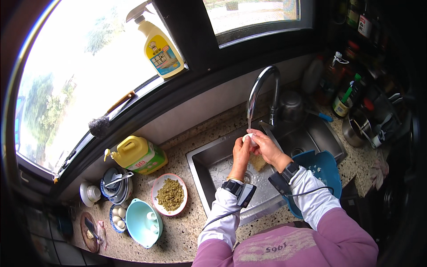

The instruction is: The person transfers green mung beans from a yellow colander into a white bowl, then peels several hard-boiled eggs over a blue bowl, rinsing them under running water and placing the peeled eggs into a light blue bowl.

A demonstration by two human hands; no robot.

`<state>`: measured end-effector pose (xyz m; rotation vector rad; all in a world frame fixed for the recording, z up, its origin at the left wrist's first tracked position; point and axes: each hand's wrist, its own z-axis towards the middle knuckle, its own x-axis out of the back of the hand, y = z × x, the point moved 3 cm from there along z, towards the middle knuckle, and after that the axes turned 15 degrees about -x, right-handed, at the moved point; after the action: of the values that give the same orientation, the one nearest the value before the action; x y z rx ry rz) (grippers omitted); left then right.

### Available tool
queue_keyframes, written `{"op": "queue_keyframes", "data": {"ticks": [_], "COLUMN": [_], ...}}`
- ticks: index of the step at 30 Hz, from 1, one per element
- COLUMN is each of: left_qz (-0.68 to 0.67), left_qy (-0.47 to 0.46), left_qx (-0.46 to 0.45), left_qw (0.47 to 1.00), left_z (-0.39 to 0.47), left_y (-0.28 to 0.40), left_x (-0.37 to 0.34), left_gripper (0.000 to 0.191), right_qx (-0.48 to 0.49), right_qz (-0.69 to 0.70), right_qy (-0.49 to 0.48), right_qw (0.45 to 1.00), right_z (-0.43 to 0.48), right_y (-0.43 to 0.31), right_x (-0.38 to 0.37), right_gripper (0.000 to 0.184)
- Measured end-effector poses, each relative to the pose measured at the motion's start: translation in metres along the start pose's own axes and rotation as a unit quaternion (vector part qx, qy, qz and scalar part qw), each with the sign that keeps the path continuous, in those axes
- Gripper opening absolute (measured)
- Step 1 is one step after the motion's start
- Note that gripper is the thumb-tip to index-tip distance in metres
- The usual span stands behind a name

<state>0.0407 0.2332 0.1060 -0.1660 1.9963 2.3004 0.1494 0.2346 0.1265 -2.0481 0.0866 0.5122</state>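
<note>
Over the steel sink (200,167), a white egg (250,140) is held between my two hands. My left hand (241,153) grips it from the left, thumb on its front. On the other side, the fingers of my right hand (269,150) close around it and hide part of it. A thin stream runs from the chrome faucet (257,86) onto the hands and egg. Below them a brownish sponge (258,163) lies in the wet basin near the drain, partly hidden by my right hand.
Right of the sink sits a blue basin (328,160) with white bits. Leftward on the speckled counter are a plate (183,187) of crumbly greenish food, a light-blue bowl (136,217) holding two white rounded things, several eggs (116,219) in a bowl, and a yellow jug (136,153).
</note>
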Motion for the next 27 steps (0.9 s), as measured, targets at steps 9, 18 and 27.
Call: {"op": "queue_keyframes", "data": {"ticks": [9, 18, 27], "left_qz": [-0.08, -0.461, -0.58], "left_qy": [0.0, -0.056, -0.052], "left_qx": [-0.004, 0.13, 0.166], "left_qw": [0.997, 0.876, 0.796], "left_z": [0.01, 0.038, 0.015], "left_y": [-0.002, -0.027, -0.031], "left_x": [-0.002, -0.024, -0.034], "left_gripper": [0.033, 0.057, 0.045], "right_qx": [0.008, -0.058, 0.051], "right_qz": [0.026, 0.165, 0.116], "right_qy": [0.017, -0.054, 0.054], "right_qw": [0.999, 0.983, 0.991], "right_z": [0.009, 0.016, 0.036], "right_y": [0.0, -0.003, 0.006], "right_x": [0.0, 0.008, 0.019], "right_gripper": [0.034, 0.029, 0.033]}}
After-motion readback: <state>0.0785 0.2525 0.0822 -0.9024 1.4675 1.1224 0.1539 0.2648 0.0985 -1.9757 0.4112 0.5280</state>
